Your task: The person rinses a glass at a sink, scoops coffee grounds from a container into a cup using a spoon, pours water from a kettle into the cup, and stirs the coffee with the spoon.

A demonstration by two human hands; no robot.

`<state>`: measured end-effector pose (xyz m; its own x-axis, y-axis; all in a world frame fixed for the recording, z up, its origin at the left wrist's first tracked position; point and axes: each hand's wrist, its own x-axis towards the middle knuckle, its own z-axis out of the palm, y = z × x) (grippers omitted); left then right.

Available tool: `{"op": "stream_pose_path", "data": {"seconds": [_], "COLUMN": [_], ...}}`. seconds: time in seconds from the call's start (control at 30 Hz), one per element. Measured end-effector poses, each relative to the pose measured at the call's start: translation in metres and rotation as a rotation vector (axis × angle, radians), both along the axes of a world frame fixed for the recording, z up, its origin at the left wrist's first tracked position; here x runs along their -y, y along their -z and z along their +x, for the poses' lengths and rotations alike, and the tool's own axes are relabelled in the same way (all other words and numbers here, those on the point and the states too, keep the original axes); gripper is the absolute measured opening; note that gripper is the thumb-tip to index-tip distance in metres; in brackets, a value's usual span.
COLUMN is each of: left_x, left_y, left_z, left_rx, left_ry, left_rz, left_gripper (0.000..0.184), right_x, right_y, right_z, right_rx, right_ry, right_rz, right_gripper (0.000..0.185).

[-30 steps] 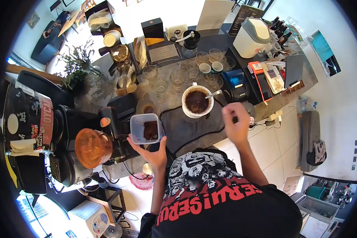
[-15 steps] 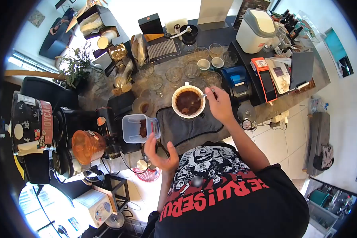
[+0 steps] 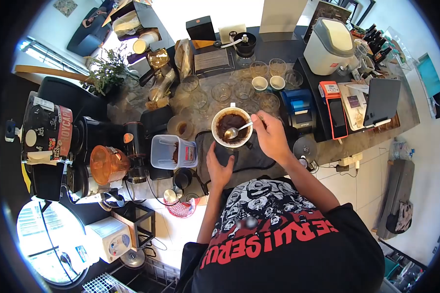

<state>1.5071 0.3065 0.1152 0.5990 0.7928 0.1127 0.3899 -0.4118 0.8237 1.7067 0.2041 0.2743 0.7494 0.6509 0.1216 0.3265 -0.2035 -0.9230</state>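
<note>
My right hand (image 3: 270, 140) pinches the handle of a metal spoon (image 3: 231, 133). The spoon's bowl shows just over the dark brown contents of a white cup (image 3: 214, 131), whose handle points away from me. My left hand (image 3: 220, 170) is open beside the near left of the cup, thumb apart from the fingers; whether a fingertip touches the cup I cannot tell. Under the cup lies a dark cloth (image 3: 254, 158). Left of my left hand stands a clear plastic tub (image 3: 160, 152) with brown powder inside.
Several glasses (image 3: 221, 91) and two small white cups (image 3: 277, 82) stand behind the cup. A blue-topped printer (image 3: 298, 105) and an orange card terminal (image 3: 335, 117) are to the right. At left are a grinder with an orange hopper (image 3: 107, 166) and a black machine (image 3: 78, 132).
My left hand has moved from the plastic tub towards the cup. The spoon's bowl has come up out of the dark contents into sight. The camera view has shifted slightly.
</note>
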Motion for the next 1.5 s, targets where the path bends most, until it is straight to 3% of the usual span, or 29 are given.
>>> {"op": "stream_pose_path", "data": {"seconds": [0.3, 0.4, 0.47, 0.5, 0.63, 0.77, 0.87, 1.13, 1.33, 1.5], "left_x": [0.008, 0.010, 0.007, 0.006, 0.005, -0.009, -0.011, -0.020, -0.036, -0.041], "left_y": [0.026, 0.022, 0.016, 0.010, -0.074, -0.141, -0.174, -0.174, -0.173, -0.171], "left_z": [0.001, 0.001, 0.001, 0.002, 0.020, 0.035, 0.054, 0.066, 0.058, 0.039], "left_rx": [-0.012, 0.025, 0.199, 0.285, 0.475, 0.308, 0.172, 0.149, 0.308, 0.244], "left_ry": [0.013, -0.058, -0.182, -0.242, -0.358, -0.056, 0.231, 0.340, 0.073, -0.030], "left_rz": [0.241, 0.185, 0.014, -0.074, 0.052, 0.341, 0.413, 0.483, 0.436, 0.297], "left_gripper": [0.080, 0.069, 0.058, 0.053, 0.033, 0.024, 0.029, 0.018, 0.014, 0.016], "right_x": [0.005, 0.007, 0.007, 0.007, 0.011, 0.011, 0.012, 0.020, 0.082, 0.169], "right_y": [-0.007, -0.011, -0.012, -0.011, -0.015, -0.019, -0.019, -0.031, -0.057, -0.015], "right_z": [0.001, 0.003, 0.005, 0.006, 0.008, 0.006, 0.004, 0.005, 0.022, 0.035], "right_rx": [0.200, 0.268, 0.323, 0.355, 0.474, 0.445, 0.443, 0.337, 0.381, 0.231], "right_ry": [-0.019, -0.002, 0.008, 0.010, -0.043, -0.131, -0.199, -0.333, -0.192, 0.189], "right_rz": [-0.149, -0.125, -0.086, -0.058, -0.025, -0.037, -0.048, -0.042, 0.039, 0.008], "right_gripper": [0.030, 0.026, 0.024, 0.024, 0.022, 0.021, 0.021, 0.023, 0.019, 0.013]}}
